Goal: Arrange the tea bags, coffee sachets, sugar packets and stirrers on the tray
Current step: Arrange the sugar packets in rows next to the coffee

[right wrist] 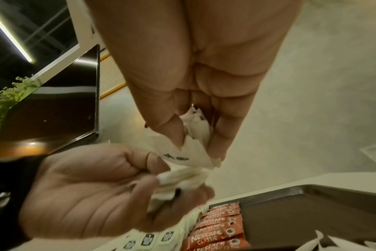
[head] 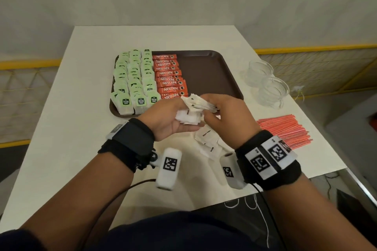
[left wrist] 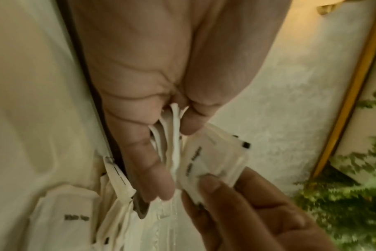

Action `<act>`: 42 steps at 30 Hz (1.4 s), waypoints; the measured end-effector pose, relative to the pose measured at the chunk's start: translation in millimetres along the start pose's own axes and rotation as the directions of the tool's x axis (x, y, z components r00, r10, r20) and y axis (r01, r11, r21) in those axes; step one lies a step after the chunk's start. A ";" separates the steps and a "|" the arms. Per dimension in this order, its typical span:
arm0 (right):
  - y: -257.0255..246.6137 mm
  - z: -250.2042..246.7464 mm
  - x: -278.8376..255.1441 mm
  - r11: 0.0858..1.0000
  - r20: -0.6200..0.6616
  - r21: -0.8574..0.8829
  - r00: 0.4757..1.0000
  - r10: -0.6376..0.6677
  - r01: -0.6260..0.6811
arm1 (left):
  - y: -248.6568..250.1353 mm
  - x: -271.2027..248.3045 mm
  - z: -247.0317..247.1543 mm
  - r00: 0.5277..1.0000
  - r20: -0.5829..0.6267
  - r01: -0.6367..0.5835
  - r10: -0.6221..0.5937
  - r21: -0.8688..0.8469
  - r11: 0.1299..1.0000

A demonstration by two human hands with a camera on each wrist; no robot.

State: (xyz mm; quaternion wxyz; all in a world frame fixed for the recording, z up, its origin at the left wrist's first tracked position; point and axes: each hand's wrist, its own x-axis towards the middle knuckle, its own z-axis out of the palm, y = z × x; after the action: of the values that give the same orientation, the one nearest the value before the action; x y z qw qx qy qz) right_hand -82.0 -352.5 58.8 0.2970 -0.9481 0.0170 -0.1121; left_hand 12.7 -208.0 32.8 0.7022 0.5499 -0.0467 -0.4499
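Observation:
Both hands hover over the near edge of the brown tray. My left hand, palm up, holds a bundle of white sugar packets between thumb and fingers. My right hand pinches several more sugar packets just above that bundle. Green tea bags fill three columns on the tray's left. An overlapping column of orange coffee sachets lies beside them. The tray's right part is bare. Red stirrers lie in a heap on the table at the right.
A few loose sugar packets lie on the white table below my hands. Two clear glass bowls stand right of the tray, behind the stirrers. The table's right edge runs close past the stirrers.

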 end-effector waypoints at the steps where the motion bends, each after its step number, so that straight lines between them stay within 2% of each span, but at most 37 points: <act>1: -0.4 4.6 3.7 0.999 0.010 -0.038 1.000 -0.003 0.003 | 2.7 1.2 -1.8 1.000 -0.004 0.000 -0.001 -0.050 0.999; 4: -0.1 15.7 11.7 0.989 -0.003 -0.146 1.000 -0.016 0.015 | 8.3 3.8 -7.9 0.999 0.035 0.018 -0.012 -0.168 0.986; 8: -0.8 17.8 21.1 0.984 0.005 -0.158 0.997 -0.080 0.079 | 12.3 4.8 -13.9 0.992 0.115 -0.030 0.048 -0.153 0.988; 12: 9.1 11.0 34.5 0.991 0.108 -0.031 0.986 -0.126 0.130 | 12.7 16.4 -21.3 0.991 0.029 -0.127 0.133 -0.143 0.981; 15: 15.2 -2.1 51.5 0.989 0.074 0.148 0.997 0.000 -0.011 | 17.9 24.4 -23.0 0.982 -0.054 -0.190 0.183 -0.164 0.968; 17: 21.4 -9.3 65.5 0.971 0.012 0.212 0.994 0.108 -0.108 | 22.0 30.2 -23.0 0.968 -0.109 -0.240 0.226 -0.139 0.961; 18: 25.0 -11.2 72.4 0.957 0.019 0.247 0.988 0.152 -0.152 | 22.7 33.9 -23.8 0.961 -0.126 -0.263 0.248 -0.121 0.957; 22: 34.0 -12.1 98.1 0.857 0.172 0.427 0.956 0.237 -0.289 | 27.2 47.9 -23.4 0.939 -0.152 -0.321 0.308 -0.070 0.944; 26: 46.7 -11.5 133.1 0.798 0.184 0.503 0.943 0.277 -0.333 | 38.6 64.1 -27.0 0.926 -0.163 -0.353 0.341 -0.050 0.934; 30: 64.4 -13.1 179.3 0.697 0.216 0.599 0.918 0.332 -0.394 | 53.1 81.1 -40.5 0.899 -0.287 -0.365 0.331 -0.073 0.928; 33: 81.4 -12.1 219.8 0.585 0.282 0.653 0.871 0.402 -0.482 | 63.9 94.5 -53.5 0.872 -0.380 -0.362 0.309 -0.073 0.930; 35: 96.8 -7.0 248.0 0.611 0.260 0.604 0.852 0.455 -0.511 | 71.5 102.3 -61.7 0.859 -0.414 -0.363 0.302 -0.074 0.929; 39: 123.4 9.8 292.3 0.738 0.186 0.435 0.854 0.486 -0.515 | 83.4 113.1 -72.9 0.845 -0.438 -0.364 0.307 -0.048 0.930; 42: 135.0 26.1 312.4 0.768 0.178 0.348 0.842 0.510 -0.539 | 87.9 117.5 -78.7 0.846 -0.433 -0.367 0.310 -0.051 0.929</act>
State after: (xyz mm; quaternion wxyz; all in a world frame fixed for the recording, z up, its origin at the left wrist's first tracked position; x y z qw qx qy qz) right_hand 232.8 -479.9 24.7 0.4965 -0.8318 0.2478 0.0088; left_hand 177.2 -231.6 23.1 0.7987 0.5688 0.0377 -0.1930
